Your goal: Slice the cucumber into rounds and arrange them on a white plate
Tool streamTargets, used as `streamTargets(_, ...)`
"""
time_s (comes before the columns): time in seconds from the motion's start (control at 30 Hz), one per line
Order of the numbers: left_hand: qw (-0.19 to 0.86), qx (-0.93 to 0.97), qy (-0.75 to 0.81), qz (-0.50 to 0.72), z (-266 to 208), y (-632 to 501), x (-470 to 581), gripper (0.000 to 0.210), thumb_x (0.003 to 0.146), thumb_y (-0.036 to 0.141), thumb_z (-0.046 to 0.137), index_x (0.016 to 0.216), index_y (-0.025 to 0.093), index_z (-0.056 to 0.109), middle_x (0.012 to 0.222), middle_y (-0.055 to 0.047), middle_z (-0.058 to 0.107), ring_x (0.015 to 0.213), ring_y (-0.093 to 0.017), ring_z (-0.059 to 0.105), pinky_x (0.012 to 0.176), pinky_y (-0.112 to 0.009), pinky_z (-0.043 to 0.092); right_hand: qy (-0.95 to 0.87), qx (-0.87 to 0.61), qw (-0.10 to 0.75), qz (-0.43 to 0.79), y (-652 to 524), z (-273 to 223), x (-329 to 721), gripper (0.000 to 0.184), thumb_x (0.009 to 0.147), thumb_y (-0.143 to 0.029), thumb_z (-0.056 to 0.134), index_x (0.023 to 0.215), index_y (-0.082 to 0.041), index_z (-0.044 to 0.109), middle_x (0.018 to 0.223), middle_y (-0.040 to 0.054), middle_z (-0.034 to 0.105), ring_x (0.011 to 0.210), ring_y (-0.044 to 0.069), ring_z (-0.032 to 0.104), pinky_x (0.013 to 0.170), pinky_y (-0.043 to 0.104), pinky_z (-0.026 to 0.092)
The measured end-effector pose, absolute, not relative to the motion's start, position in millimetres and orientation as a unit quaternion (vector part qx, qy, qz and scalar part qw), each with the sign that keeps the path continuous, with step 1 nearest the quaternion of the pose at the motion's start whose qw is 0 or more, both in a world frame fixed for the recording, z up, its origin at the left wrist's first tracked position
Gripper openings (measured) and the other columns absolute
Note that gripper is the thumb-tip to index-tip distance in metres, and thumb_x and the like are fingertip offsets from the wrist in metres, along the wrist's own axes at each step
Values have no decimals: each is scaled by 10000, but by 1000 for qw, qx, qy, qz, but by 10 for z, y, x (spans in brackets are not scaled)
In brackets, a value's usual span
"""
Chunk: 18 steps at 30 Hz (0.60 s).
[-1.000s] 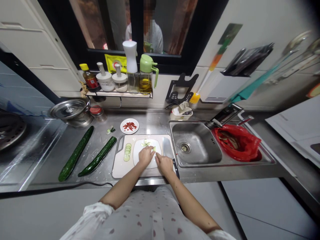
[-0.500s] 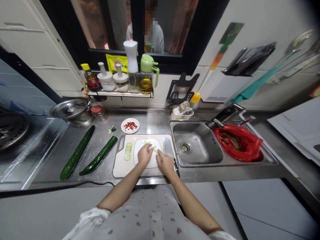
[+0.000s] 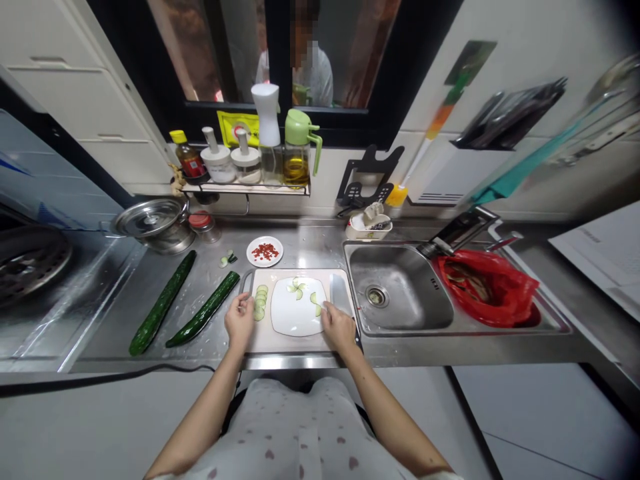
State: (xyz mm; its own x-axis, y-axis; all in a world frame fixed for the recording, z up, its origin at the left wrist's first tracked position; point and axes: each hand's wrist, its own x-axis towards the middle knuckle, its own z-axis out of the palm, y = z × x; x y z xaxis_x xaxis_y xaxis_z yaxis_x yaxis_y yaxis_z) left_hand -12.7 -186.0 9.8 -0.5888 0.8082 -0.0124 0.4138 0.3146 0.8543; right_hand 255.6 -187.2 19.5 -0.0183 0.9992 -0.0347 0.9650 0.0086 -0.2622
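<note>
On the cutting board (image 3: 260, 340) lies a white squarish plate (image 3: 297, 313). Pale green cucumber slices (image 3: 299, 288) form a small group near its far edge, and more pieces (image 3: 315, 298) lie at its right side. My right hand (image 3: 340, 328) is at the plate's right edge, fingertips pinched at a cucumber slice (image 3: 319, 310). Beside a row of overlapping cucumber slices (image 3: 261, 303) at the board's left is my left hand (image 3: 239, 323), fingers loosely curled and apart. A knife (image 3: 340, 293) lies along the board's right side, its handle partly hidden by my right hand.
Two whole-looking cucumbers (image 3: 163, 303) lie left of the board. Behind it stands a small plate (image 3: 253, 259) of chopped red pieces. The sink (image 3: 400, 293) and a red bag (image 3: 505, 293) are at right; a lidded steel pot (image 3: 153, 223) sits at back left.
My left hand has moved left from over the plate to the row of slices. My right hand stays at the plate's right edge. The pieces on the plate are now more visible.
</note>
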Motion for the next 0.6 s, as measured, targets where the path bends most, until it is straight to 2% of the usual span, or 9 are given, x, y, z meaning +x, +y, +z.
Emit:
streamTargets(0.13,208,387,820,368,35,-1985,-339,398,810,460,494,1067,197,647,704,3,584,619,-146,530,636,-249,405,-698,-703,80,111,-1885,179,2558,398,942,-367,364,1200,-220,630,931,78,723,829,180,651,709,237,392)
streamTargets(0.3,226,421,848,229,30,-2124,-389,333,821,461,501,1031,249,650,807,-20,655,720,-204,586,641,-280,375,-696,-702,91,118,-1903,161,2566,387,945,-365,366,1185,-221,634,964,73,724,850,182,654,708,239,385)
streamTargets(0.6,198,473,849,127,67,-2095,-165,394,772,517,561,1015,213,628,916,-69,666,915,-269,601,826,-382,373,-707,-688,118,117,-1898,126,2561,392,942,-356,359,1160,-207,649,901,75,728,811,180,659,690,237,386)
